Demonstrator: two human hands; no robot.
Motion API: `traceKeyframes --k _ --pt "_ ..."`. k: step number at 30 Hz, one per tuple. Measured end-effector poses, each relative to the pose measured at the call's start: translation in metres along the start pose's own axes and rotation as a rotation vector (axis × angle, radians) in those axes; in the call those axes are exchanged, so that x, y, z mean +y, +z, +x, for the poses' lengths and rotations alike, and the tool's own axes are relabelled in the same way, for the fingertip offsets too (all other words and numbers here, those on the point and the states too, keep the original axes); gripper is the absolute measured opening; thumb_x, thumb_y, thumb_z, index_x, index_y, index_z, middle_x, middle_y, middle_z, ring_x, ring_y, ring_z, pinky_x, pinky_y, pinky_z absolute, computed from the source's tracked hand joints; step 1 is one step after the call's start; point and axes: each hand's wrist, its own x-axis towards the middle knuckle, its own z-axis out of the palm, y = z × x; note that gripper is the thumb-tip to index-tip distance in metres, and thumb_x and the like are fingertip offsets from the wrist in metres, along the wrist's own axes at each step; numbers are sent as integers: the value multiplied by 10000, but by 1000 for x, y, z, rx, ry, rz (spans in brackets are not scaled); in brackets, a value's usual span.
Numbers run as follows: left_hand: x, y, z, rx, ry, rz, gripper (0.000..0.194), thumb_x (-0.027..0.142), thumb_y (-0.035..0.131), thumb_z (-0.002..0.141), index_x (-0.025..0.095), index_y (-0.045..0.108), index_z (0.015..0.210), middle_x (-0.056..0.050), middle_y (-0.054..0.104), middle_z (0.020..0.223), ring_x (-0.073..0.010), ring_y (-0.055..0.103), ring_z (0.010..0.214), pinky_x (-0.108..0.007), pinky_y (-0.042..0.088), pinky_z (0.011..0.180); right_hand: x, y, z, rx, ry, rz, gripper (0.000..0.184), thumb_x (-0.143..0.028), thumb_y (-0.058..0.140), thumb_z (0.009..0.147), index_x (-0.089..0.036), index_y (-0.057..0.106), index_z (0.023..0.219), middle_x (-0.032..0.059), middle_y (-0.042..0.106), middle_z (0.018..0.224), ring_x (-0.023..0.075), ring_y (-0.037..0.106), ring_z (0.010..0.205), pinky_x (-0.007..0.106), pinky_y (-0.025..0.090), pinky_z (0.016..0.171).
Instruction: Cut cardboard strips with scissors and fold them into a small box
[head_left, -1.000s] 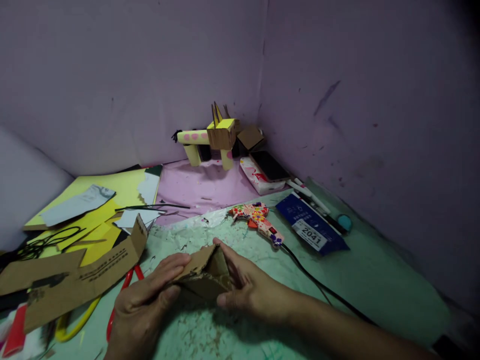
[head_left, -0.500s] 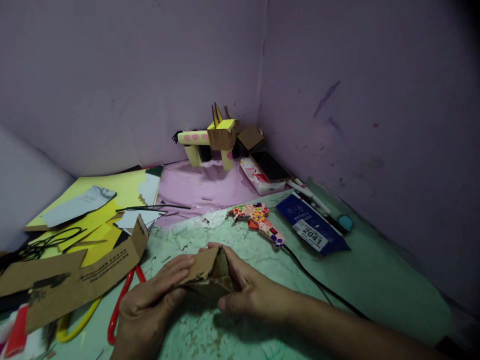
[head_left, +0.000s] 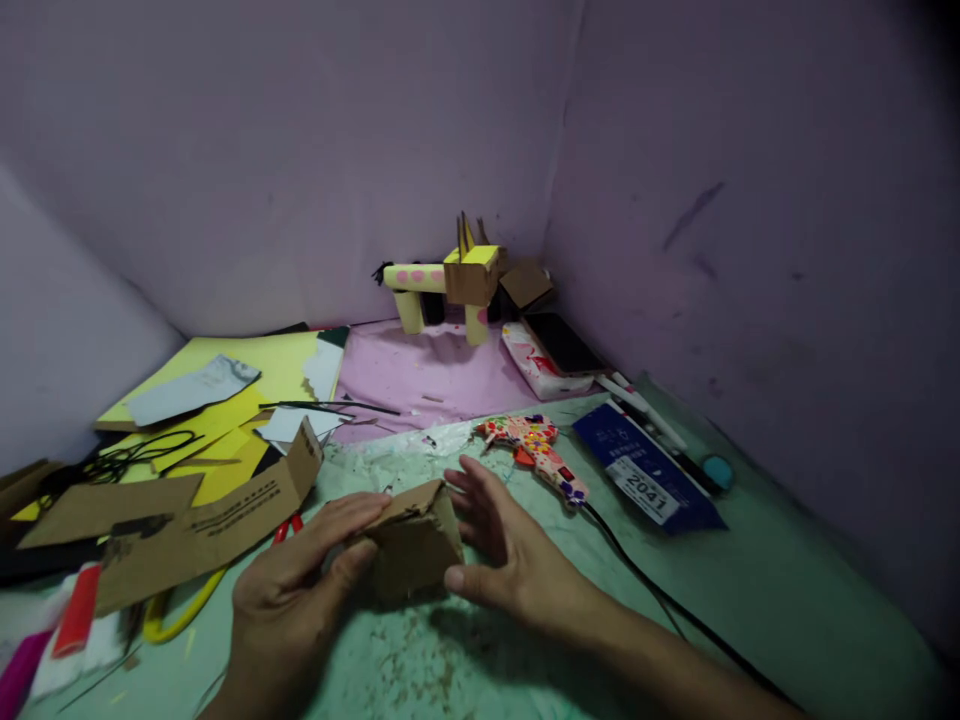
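A small brown cardboard box (head_left: pixel 416 548) is tilted just above the green table cover, low in the middle of the view. My left hand (head_left: pixel 304 585) grips its left side, thumb on the near face and fingers over the top. Beside the box's right end, my right hand (head_left: pixel 510 555) is open, its fingers spread. The thumb is very close to the box's lower right edge; whether it touches I cannot tell. Beyond the right hand lies a flower-patterned hot glue gun (head_left: pixel 529 450), its black cord running toward the lower right.
A cardboard animal figure (head_left: pixel 472 283) stands at the back. A phone (head_left: pixel 564 343) rests on a tissue pack (head_left: pixel 536 370), with a blue packet (head_left: pixel 645 470) nearer. Cut cardboard (head_left: pixel 202 525), yellow paper (head_left: pixel 225 375) and a yellow scissor handle (head_left: pixel 184 615) lie left.
My right hand has let go of the box's right side and spread its fingers. The box has turned so its near face shows more. The whole view has shifted slightly left.
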Motion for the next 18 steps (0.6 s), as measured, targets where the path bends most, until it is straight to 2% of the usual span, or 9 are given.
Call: traceKeyframes --k 2,4,8,10,14,18 --pt "2 1 -1 18 -33 25 198 206 663 728 302 745 881 15 752 910 -203 677 890 -314 522 870 3 -1 1 50 -6 -26 723 -269 793 532 -248 393 1134 131 478 1240 275 508 1125 457 401 938" --pt "2 3 -3 -65 -60 0 195 215 641 735 244 741 899 -27 747 922 -216 678 873 -327 537 830 7 -2 2 76 -7 -63 523 -319 781 584 -246 459 989 92 566 1069 254 586 972 452 447 874" --pt "-2 3 -4 -181 -150 -47 382 259 618 766 185 631 1140 -94 683 1112 -246 628 1014 -376 502 884 10 -4 3 59 -52 -184 291 -340 764 627 -227 544 780 106 526 1193 293 565 1048 457 444 895" --pt "-3 2 -4 -210 -163 -70 429 266 616 773 185 589 1193 -105 657 1160 -249 608 1049 -391 484 907 9 -4 3 60 -55 -269 239 -366 743 649 -217 584 747 125 526 1211 325 534 1100 493 418 928" --pt "-2 2 -4 -267 -62 -79 278 193 573 785 205 660 1048 -74 687 1058 -227 604 1018 -390 468 907 8 -2 2 98 -48 -324 236 -385 745 636 -210 607 715 150 558 1193 356 506 1140 540 383 960" --pt "-5 3 -8 -287 -63 -64 305 218 562 805 188 622 1102 -87 652 1121 -236 568 1068 -390 434 935 8 0 2 122 -62 -296 240 -355 775 601 -210 614 703 147 565 1179 337 538 1100 520 405 940"
